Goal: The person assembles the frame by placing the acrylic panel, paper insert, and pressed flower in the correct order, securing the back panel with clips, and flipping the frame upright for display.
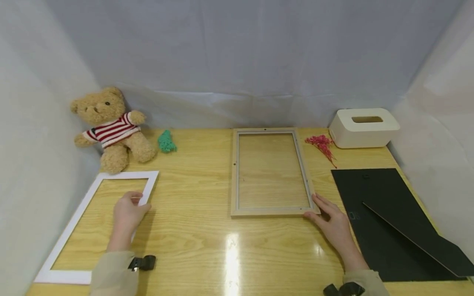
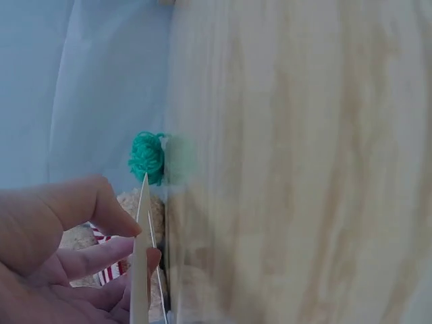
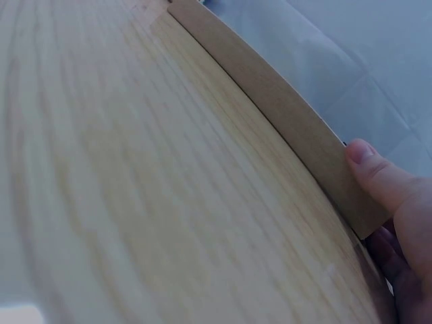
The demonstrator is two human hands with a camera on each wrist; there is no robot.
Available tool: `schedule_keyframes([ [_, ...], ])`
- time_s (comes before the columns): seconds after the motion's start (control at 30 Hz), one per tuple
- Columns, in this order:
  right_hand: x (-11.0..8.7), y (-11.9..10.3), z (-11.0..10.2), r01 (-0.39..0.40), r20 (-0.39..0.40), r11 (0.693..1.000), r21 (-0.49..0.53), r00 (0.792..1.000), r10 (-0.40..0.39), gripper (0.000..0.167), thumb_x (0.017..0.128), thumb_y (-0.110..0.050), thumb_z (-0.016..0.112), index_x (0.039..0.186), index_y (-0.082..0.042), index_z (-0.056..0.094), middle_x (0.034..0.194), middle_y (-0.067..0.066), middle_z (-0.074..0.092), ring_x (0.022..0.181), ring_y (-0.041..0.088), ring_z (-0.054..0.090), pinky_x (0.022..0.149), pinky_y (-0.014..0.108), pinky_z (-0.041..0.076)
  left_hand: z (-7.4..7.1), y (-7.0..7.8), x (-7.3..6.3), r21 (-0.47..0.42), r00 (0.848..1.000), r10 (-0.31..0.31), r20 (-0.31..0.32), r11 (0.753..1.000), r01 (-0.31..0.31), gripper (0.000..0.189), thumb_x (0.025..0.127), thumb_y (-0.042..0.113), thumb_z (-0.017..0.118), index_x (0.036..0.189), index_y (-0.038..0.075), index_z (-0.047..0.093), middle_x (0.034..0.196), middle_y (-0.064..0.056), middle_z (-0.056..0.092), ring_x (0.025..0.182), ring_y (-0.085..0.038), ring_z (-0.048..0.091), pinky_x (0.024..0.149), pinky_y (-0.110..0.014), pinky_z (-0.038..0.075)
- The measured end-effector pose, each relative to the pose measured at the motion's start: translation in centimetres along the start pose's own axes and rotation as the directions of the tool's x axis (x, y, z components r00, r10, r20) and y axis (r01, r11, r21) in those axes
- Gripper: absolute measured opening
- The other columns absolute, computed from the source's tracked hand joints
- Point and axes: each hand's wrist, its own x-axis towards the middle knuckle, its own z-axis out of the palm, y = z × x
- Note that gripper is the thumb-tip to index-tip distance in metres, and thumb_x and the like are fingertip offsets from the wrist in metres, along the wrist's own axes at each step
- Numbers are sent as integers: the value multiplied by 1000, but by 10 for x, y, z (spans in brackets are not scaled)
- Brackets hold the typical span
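At the left of the table my left hand pinches the right side of a white rectangular mat border. In the left wrist view that border shows edge-on between thumb and fingers. A wooden picture frame lies flat near the middle, its inner rim grey. My right hand grips its near right corner, thumb on the front side and fingers along the right side. In the right wrist view the thumb presses the frame's outer side; the other fingers are partly hidden behind the corner.
A teddy bear in a striped shirt sits back left, beside a green tuft. Pink dried flowers and a white tissue box stand back right. A black backing board with a raised stand leg lies at right.
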Motion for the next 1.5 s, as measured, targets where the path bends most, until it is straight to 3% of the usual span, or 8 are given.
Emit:
schedule_keyframes([
  [0.3, 0, -1, 0, 6, -3, 1000, 7, 1000, -6, 61, 78, -23, 78, 134, -9, 56, 136, 14, 52, 124, 35, 47, 85, -2, 30, -8, 14, -20, 11, 995, 97, -27, 995, -97, 39, 87, 5, 60, 124, -6, 55, 120, -31, 55, 104, -45, 54, 77, -51, 50],
  [0.53, 0, -1, 0, 12, -8, 1000, 7, 1000, -11, 61, 78, -23, 79, 133, -9, 56, 136, 15, 53, 123, 35, 48, 84, -2, 31, -10, 36, -41, 130, 952, 272, -140, 958, -254, 32, 85, 1, 60, 114, -13, 61, 108, -33, 60, 88, -39, 60, 64, -45, 52],
  [0.6, 0, -1, -1, 12, -9, 1000, 9, 1000, -12, 61, 78, -22, 79, 133, -9, 57, 136, 15, 53, 123, 35, 48, 85, -2, 31, -13, 44, -48, 157, 920, 343, -188, 935, -317, 30, 83, -3, 59, 110, -14, 63, 105, -32, 61, 88, -41, 61, 68, -49, 52],
  [0.8, 0, -2, -1, 17, -21, 1000, 1, 1000, -17, 61, 77, -22, 80, 132, -8, 58, 135, 15, 54, 123, 36, 48, 86, -2, 30, -22, 70, -67, 227, 774, 538, -334, 843, -487, 27, 81, -12, 56, 105, -12, 67, 99, -28, 66, 83, -40, 63, 67, -51, 53],
  [1.03, 1, -1, 0, 6, -14, 1000, -7, 1000, -6, 61, 77, -24, 79, 133, -9, 58, 135, 15, 53, 123, 36, 48, 86, -1, 29, -36, 95, -83, 269, 685, 626, -373, 779, -566, 22, 84, -13, 58, 102, -8, 69, 89, -22, 67, 78, -35, 64, 61, -47, 51],
  [1.17, 1, 0, 0, -2, -12, 1000, -13, 1000, 2, 62, 78, -26, 79, 133, -11, 57, 135, 14, 53, 124, 36, 47, 87, -1, 28, -44, 105, -84, 312, 610, 675, -415, 735, -602, 18, 84, -12, 59, 97, -8, 70, 84, -20, 68, 73, -34, 63, 57, -46, 50],
  [1.3, 1, -1, 0, 5, -17, 1000, -6, 1000, -6, 61, 77, -24, 80, 132, -10, 58, 135, 14, 53, 123, 36, 48, 87, -1, 28, -48, 111, -79, 291, 537, 673, -508, 721, -628, 16, 84, -10, 59, 94, -7, 71, 85, -21, 69, 73, -36, 64, 63, -28, 48],
  [1.5, 1, -1, 0, 10, -12, 1000, -3, 1000, -10, 61, 78, -25, 79, 133, -9, 57, 135, 15, 53, 123, 37, 48, 86, -2, 29, -51, 121, -68, 143, 447, 532, -719, 742, -654, 13, 88, -3, 62, 93, -6, 73, 89, -21, 70, 80, -30, 65, 79, -5, 39],
])
